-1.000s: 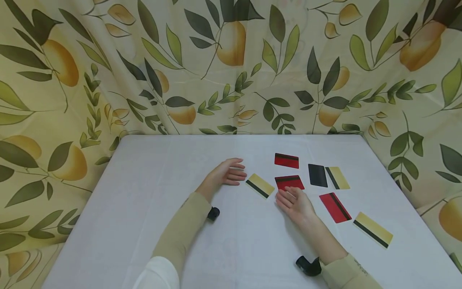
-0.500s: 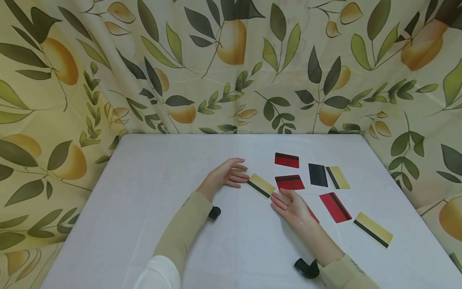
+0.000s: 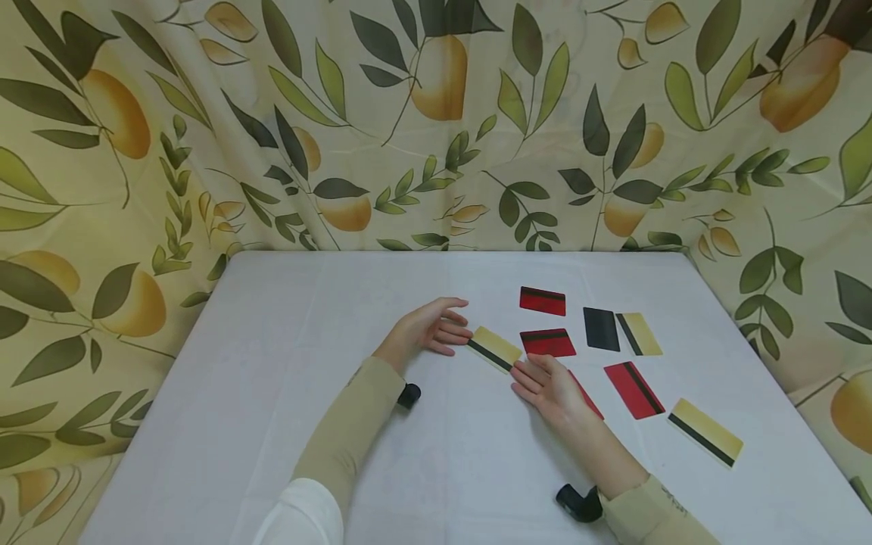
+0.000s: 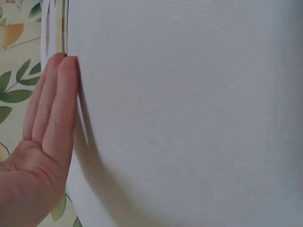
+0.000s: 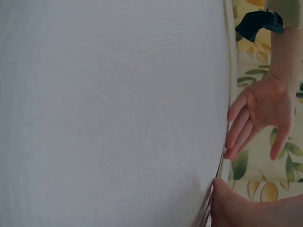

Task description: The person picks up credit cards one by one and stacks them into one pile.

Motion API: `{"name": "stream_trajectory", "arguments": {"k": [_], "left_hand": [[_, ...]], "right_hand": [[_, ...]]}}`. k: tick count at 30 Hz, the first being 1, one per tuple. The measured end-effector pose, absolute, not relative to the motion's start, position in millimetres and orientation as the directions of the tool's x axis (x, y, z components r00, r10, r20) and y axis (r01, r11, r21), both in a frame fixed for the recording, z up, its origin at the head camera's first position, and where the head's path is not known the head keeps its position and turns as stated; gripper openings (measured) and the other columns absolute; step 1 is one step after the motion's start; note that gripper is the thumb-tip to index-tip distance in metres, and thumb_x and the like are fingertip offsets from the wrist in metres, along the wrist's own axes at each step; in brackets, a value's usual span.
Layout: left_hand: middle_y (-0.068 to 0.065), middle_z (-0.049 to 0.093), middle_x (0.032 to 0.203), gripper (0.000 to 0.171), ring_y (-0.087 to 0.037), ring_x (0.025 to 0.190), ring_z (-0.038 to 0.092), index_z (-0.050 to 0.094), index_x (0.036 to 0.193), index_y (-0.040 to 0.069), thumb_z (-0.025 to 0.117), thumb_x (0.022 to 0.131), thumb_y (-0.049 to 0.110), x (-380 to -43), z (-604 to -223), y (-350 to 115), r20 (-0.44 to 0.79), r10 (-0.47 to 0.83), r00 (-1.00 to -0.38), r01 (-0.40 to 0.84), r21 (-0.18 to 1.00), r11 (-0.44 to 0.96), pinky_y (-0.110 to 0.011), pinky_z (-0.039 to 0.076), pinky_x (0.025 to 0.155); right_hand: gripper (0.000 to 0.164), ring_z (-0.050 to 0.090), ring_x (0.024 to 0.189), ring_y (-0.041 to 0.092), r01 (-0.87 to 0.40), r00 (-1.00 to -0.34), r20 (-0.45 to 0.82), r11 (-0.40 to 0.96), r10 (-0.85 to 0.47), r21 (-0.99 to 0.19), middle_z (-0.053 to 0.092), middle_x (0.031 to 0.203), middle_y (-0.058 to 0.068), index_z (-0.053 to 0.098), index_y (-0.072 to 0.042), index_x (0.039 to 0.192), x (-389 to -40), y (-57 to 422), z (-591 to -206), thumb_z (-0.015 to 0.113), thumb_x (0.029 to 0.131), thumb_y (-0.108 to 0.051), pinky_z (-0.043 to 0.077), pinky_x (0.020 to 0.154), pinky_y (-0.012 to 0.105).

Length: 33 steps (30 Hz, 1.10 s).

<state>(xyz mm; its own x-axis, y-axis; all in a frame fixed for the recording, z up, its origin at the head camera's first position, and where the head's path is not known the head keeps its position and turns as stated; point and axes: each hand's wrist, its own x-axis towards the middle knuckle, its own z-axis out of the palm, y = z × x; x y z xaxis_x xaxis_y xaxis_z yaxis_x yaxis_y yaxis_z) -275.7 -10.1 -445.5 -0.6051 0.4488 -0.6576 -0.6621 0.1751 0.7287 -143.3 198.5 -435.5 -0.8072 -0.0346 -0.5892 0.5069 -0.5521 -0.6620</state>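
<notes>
A gold card [image 3: 496,347] with a dark stripe lies slanted on the white table between the two hands. My left hand [image 3: 429,329] reaches its left end, palm turned inward, fingers extended and fingertips right at the card's edge. At the card's right corner are the fingertips of my right hand [image 3: 555,390], also with fingers extended. Part of a red card [image 3: 589,401] shows from behind the right hand, the remainder hidden. In the left wrist view the left hand [image 4: 49,109] has straight fingers. The right wrist view shows the right hand [image 5: 232,205] low, partly cut off.
Two striped red cards [image 3: 543,301] lie one behind the other beyond the right hand. Farther right are a black card [image 3: 602,329], a gold card [image 3: 642,334] beside it, another red card [image 3: 625,390] and a gold card [image 3: 705,431]. A leaf-patterned curtain [image 3: 409,151] hangs behind the table.
The right hand has moved left to the gold card's corner, uncovering part of a red card. The left hand has edged right onto its other end; the gold card has shifted slightly right.
</notes>
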Motion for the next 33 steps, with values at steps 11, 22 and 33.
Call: {"name": "stream_trajectory", "arguments": {"k": [11, 22, 33], "left_hand": [[-0.016, 0.063, 0.111, 0.062, -0.028, 0.101, 0.061, 0.052, 0.122, 0.001, 0.056, 0.083, 0.05, -276.1, -440.4, -9.0, -0.682, 0.435, -0.587, -0.703, 0.697, 0.144, -0.045, 0.051, 0.081], [-0.018, 0.063, 0.11, 0.058, -0.029, 0.1, 0.061, 0.052, 0.118, 0.0, 0.056, 0.084, 0.046, -275.5, -442.6, -11.6, -0.666, 0.458, -0.589, -0.714, 0.694, 0.093, -0.046, 0.049, 0.085], [-0.021, 0.061, 0.11, 0.056, -0.031, 0.097, 0.061, 0.052, 0.12, 0.0, 0.057, 0.084, 0.043, -273.2, -446.6, -8.1, -0.67, 0.423, -0.61, -0.714, 0.696, 0.073, -0.047, 0.05, 0.083]], "right_hand": [[0.054, 0.03, 0.133, 0.028, 0.498, -0.802, -0.597, -0.567, -0.013, -0.657, 0.018, 0.15, 0.015, 0.011, -0.01, 0.146, -145.7, 198.3, -437.2, 0.031, 0.099, -0.026, 0.03, 0.105, 0.041], [0.053, 0.029, 0.132, 0.029, 0.5, -0.797, -0.604, -0.577, -0.015, -0.646, 0.017, 0.149, 0.016, 0.013, -0.009, 0.145, -149.5, 199.1, -439.0, 0.032, 0.098, -0.025, 0.033, 0.103, 0.04], [0.053, 0.028, 0.133, 0.027, 0.508, -0.788, -0.615, -0.605, -0.039, -0.613, 0.016, 0.149, 0.014, 0.013, -0.012, 0.145, -152.7, 205.1, -434.2, 0.034, 0.098, -0.026, 0.033, 0.105, 0.036]]}}
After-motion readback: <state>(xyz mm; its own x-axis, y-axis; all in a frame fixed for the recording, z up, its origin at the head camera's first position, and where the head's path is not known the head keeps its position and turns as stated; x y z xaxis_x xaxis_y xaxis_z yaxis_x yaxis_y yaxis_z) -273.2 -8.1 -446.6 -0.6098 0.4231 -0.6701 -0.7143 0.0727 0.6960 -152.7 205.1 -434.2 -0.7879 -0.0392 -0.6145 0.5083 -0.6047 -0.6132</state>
